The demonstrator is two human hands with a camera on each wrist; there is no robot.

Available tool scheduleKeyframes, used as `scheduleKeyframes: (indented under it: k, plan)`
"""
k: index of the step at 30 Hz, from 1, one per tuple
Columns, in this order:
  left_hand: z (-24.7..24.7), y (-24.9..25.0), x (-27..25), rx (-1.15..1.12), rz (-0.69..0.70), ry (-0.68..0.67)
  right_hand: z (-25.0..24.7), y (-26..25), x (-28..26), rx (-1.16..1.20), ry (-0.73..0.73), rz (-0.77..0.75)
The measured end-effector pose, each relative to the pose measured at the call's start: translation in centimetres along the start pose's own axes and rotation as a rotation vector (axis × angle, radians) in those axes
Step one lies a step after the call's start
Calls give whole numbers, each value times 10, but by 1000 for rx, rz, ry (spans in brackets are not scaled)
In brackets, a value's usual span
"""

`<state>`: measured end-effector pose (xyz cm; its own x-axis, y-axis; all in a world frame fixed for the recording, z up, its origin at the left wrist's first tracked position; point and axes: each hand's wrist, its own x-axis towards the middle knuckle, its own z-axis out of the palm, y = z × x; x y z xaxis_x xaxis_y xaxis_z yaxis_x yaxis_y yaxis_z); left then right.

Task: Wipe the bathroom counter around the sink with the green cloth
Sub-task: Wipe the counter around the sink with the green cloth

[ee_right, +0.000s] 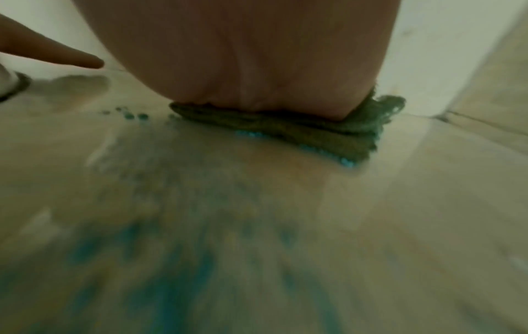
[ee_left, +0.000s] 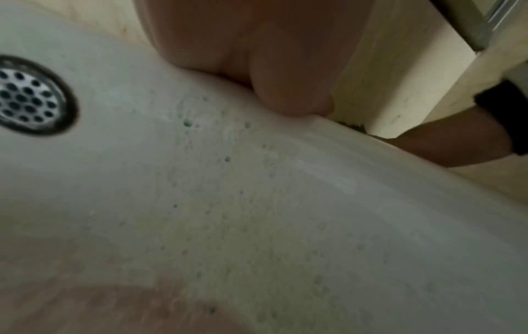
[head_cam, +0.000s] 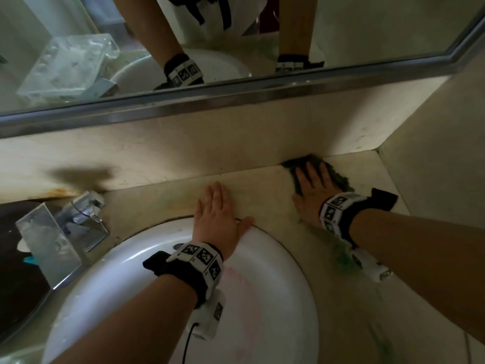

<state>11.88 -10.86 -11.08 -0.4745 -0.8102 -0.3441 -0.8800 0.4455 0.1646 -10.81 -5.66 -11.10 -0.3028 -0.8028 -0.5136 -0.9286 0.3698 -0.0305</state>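
Observation:
The green cloth (head_cam: 338,174) lies flat on the beige counter (head_cam: 273,195) at the back wall, right of the sink. My right hand (head_cam: 312,187) presses on it with straight, spread fingers. In the right wrist view the palm (ee_right: 243,56) covers the cloth (ee_right: 328,133), and wet blue-green streaks (ee_right: 177,237) trail behind it. My left hand (head_cam: 217,214) rests flat on the counter behind the white sink (head_cam: 275,285), thumb on the sink's rim. The left wrist view shows that thumb (ee_left: 288,72) on the rim and the drain (ee_left: 25,97).
A chrome faucet (head_cam: 84,208) and a clear block-shaped holder (head_cam: 49,248) stand left of the sink. A metal-framed mirror (head_cam: 236,38) runs above the backsplash. A side wall (head_cam: 433,164) closes the counter at the right. Green streaks (head_cam: 343,258) mark the counter by the sink's right rim.

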Motion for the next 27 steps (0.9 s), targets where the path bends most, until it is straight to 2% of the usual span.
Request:
scheduleKeyframes:
  k: [2,4,9,11,20,27]
  plan:
    - [-1,2,0,7,1,-3,4,13,-8,29,18,85]
    - [-2,3,0,9,5,-8,6,0,-14,37,34,34]
    - [-1,4,1,11,-2,-10,7,-59,-14,-124,51,-417]
    - [0,4,2,19,-5,-4,9,-69,-10,-189,70,-500]
    - [2,0,4,42,5,16,-9,-27,20,-80,64,-463]
    - [1,2,3,57,-2,-11,-19,48,9,-14,-12,-240]
